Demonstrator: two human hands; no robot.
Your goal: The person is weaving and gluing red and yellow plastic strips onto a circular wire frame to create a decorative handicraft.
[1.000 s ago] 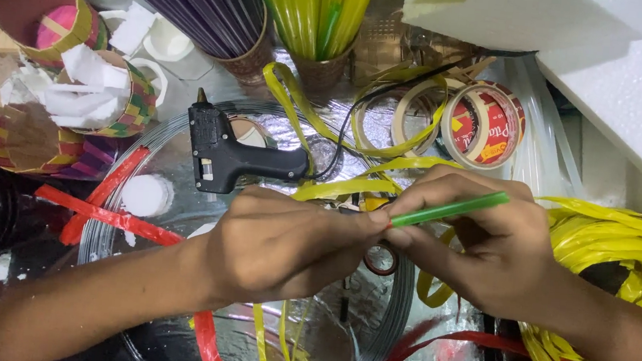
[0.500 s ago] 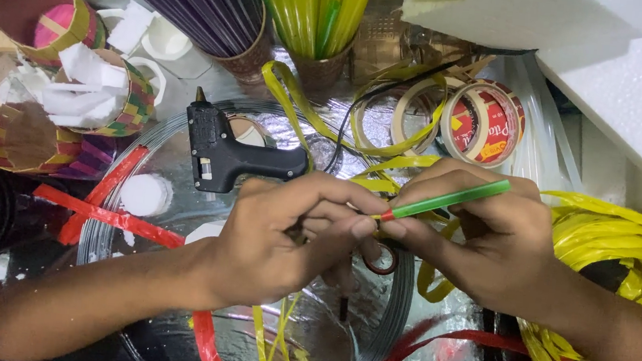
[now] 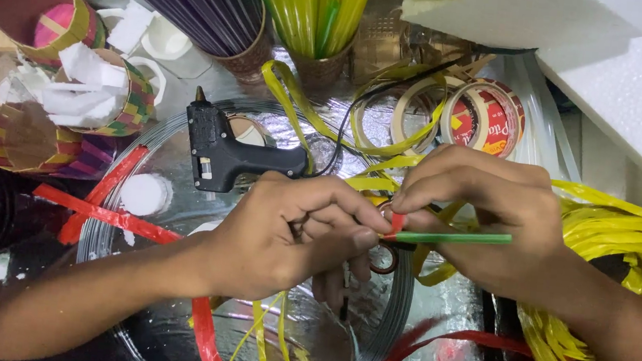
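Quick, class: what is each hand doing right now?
Left hand: closed, fingertips pinching the near end of the thin green plastic stick.
Right hand: closed around the same stick.

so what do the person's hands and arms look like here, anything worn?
Both hands are bare: no gloves, and no rings or watch that show. The left hand and right hand lead to bare forearms, with no sleeves in view up to the edge of the frame. Nails are short and unpainted where they show. No markings or straps can be seen.
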